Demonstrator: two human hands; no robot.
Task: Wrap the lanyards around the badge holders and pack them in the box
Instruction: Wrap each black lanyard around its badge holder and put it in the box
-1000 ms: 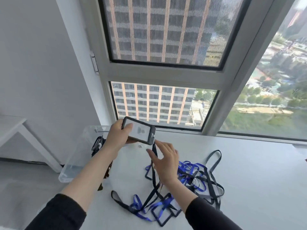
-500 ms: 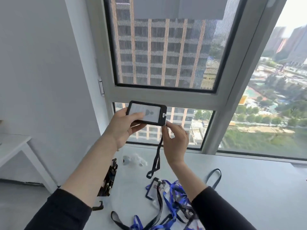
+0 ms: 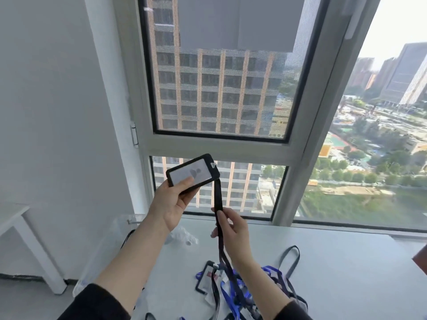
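By the window [image 3: 208,147], left hand [image 3: 172,203] grips one badge holder [image 3: 193,173]; right hand [image 3: 233,229] pinches its lanyard [image 3: 217,192].

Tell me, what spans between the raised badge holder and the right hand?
A flat black fabric lanyard strap, from the black rectangular badge holder to the right hand; head view.

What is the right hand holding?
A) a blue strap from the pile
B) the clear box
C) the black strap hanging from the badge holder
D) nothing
C: the right hand pinches the black lanyard that hangs from the badge holder, which the left hand holds up.
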